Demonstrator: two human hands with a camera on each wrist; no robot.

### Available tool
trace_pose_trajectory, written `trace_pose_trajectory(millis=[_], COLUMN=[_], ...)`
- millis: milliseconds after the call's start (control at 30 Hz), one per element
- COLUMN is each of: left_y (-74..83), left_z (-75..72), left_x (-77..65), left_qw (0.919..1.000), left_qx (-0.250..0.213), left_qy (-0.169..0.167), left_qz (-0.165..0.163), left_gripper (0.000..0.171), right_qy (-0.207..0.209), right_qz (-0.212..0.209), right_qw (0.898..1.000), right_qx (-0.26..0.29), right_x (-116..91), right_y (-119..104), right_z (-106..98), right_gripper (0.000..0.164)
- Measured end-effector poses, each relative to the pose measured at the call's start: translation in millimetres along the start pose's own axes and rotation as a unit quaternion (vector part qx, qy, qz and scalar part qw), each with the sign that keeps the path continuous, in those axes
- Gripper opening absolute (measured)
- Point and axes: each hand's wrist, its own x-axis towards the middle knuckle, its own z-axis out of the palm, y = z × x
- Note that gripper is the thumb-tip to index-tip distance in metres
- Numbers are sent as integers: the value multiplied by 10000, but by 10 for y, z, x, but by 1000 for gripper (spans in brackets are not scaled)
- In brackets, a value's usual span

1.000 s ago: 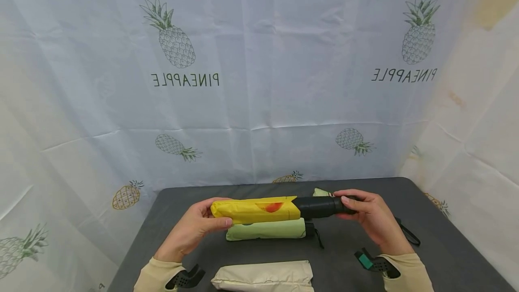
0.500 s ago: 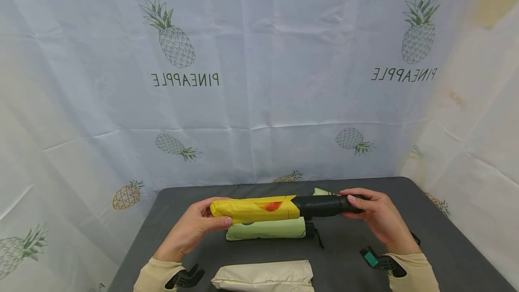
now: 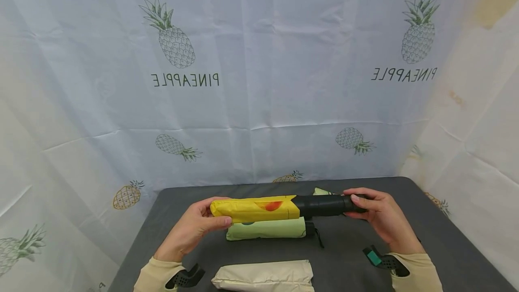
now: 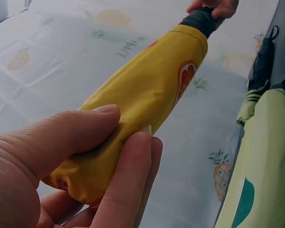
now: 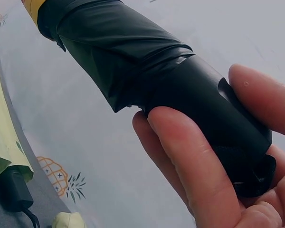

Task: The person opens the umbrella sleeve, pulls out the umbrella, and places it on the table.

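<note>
A folded black umbrella [image 3: 320, 205] is held level above the table, its far part inside a yellow sleeve [image 3: 255, 210] with a red-orange fruit print. My left hand [image 3: 190, 229] pinches the sleeve's left end between thumb and fingers, as the left wrist view also shows. At the other end, my right hand [image 3: 383, 217] grips the umbrella's black handle [image 5: 218, 109] with thumb and fingers. Black folded cloth shows between the handle and the sleeve's mouth. How much of the umbrella lies inside the sleeve is hidden.
Behind the held umbrella, a light green covered umbrella [image 3: 267, 231] with a black handle lies on the grey table [image 3: 182, 197]. Nearer is a cream-coloured covered bundle [image 3: 263, 276]. Another green item [image 3: 321, 191] is partly hidden. A pineapple-print curtain [image 3: 259, 80] hangs behind.
My right hand has moved right with the umbrella handle, and slightly more black shows outside the yellow sleeve. My left hand has stayed in place on the sleeve.
</note>
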Motion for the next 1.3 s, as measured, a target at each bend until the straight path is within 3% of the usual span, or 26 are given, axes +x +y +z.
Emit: trace_pose_trajectory(millis=[1300], left_y=[9], left_z=[4], left_x=[-1], left_qw=[10000], left_qx=[-3], left_qy=[49], left_qz=[-72], left_gripper=[66], right_qy=[133], right_qz=[77], right_qw=[9995], right_qx=[276], right_x=[-60], right_y=[-4], right_z=[-205], right_gripper=[35])
